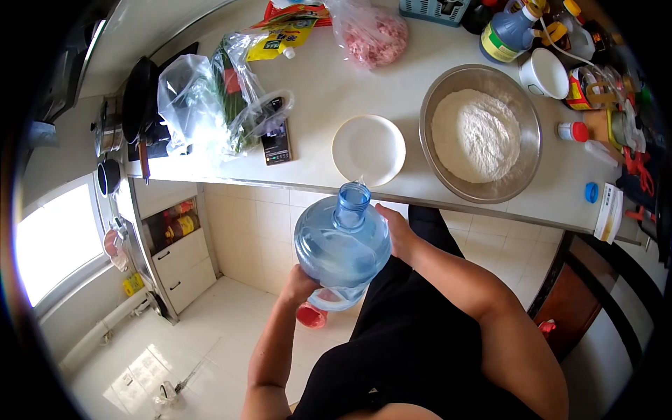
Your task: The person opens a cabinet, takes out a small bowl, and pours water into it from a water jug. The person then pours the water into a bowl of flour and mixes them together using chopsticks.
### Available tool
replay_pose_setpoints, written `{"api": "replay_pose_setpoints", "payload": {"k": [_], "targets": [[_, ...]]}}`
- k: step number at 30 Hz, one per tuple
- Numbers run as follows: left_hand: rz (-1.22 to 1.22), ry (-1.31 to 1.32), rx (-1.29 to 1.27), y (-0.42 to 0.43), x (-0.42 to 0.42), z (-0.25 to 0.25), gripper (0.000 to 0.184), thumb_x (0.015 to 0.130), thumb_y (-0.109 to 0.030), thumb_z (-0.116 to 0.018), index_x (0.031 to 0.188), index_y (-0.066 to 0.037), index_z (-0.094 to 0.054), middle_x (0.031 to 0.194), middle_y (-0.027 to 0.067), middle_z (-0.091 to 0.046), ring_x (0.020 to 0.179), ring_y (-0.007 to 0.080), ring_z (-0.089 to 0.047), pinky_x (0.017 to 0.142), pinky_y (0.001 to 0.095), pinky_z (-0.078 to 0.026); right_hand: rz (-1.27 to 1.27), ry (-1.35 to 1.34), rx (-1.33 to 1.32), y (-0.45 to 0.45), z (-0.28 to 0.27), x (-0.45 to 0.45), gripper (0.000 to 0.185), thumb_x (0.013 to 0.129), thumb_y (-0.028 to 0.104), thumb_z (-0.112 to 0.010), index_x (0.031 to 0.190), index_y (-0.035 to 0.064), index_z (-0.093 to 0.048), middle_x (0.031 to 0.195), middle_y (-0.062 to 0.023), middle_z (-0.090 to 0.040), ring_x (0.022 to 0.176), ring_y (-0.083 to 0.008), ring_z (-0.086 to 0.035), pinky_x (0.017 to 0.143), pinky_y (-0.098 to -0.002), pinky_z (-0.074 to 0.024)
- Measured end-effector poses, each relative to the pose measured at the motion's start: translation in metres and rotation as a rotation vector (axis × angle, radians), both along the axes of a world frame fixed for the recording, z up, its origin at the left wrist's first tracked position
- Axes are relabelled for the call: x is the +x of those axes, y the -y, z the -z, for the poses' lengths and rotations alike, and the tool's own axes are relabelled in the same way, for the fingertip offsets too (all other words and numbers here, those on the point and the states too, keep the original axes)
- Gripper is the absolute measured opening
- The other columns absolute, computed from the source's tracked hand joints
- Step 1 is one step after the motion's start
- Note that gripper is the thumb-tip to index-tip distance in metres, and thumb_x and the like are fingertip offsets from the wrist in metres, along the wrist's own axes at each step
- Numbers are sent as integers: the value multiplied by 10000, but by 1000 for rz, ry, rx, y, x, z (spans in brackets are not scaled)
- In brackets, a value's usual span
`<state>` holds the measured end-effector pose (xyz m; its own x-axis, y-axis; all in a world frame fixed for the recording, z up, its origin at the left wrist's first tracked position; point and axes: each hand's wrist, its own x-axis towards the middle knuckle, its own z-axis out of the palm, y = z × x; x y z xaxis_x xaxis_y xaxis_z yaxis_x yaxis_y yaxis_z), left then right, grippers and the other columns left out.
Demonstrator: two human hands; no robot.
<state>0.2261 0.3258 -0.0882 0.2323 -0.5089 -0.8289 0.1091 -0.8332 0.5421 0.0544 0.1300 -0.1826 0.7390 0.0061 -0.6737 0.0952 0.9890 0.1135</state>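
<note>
A large blue translucent water jug [336,245] is tilted over the counter edge, its open neck at the near rim of a white bowl [368,148]. Clear water shows at the mouth. My left hand [301,285] grips the jug's lower left side, its fingers partly hidden behind it. On the upper right side, near the shoulder, my right hand [397,229] holds the jug, fingers also partly hidden. Right of the bowl stands a steel basin [428,150] holding white flour [483,136].
A phone [276,143] lies beside plastic bags with green vegetables [231,98]. Bagged minced meat [374,42] sits at the back. Bottles [507,35], a white cup [544,73] and a blue cap [591,192] are at the right. Below the jug is a red container [311,316].
</note>
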Motion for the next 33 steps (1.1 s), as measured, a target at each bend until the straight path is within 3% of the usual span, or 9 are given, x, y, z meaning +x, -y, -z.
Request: {"api": "replay_pose_setpoints", "payload": {"k": [12, 14, 21, 23, 33], "targets": [[-48, 16, 35, 4, -7, -9, 577, 579, 29, -773, 1116, 41, -562, 1068, 110, -612, 952, 213, -589, 848, 339, -474, -19, 0, 27, 2, -3, 2, 421, 953, 334, -378, 1169, 0, -515, 1156, -144, -579, 1054, -260, -552, 958, -384, -394], [-6, 67, 75, 3, -8, -9, 540, 580, 33, -770, 1085, 44, -582, 1041, 113, -625, 936, 215, -598, 839, 339, -479, -28, 41, 35, 1, 0, 2, 460, 943, 354, -379, 1231, 7, -474, 1219, -148, -543, 1124, -275, -519, 1008, -406, -364], [-37, 68, 116, 18, -13, -27, 488, 569, 43, -765, 1032, 55, -609, 1004, 130, -642, 913, 225, -613, 824, 339, -486, -4, 71, 45, 1, -1, 2, 451, 935, 350, -404, 1232, 18, -473, 1218, -148, -543, 1122, -281, -520, 1003, -422, -367], [-42, 131, 59, 20, -16, -28, 372, 589, -24, -760, 930, 71, -643, 873, 139, -678, 796, 192, -637, 724, 318, -504, -10, 68, 24, 1, 1, 2, 460, 925, 362, -424, 1231, 22, -474, 1214, -147, -546, 1117, -282, -522, 998, -426, -371], [-69, 132, 16, 7, -18, -19, 380, 594, -10, -748, 947, 72, -634, 872, 145, -677, 795, 208, -639, 728, 324, -499, -24, 0, 74, 1, 2, 3, 438, 957, 336, -370, 1207, -11, -467, 1218, -153, -533, 1112, -282, -508, 988, -403, -359]]}}
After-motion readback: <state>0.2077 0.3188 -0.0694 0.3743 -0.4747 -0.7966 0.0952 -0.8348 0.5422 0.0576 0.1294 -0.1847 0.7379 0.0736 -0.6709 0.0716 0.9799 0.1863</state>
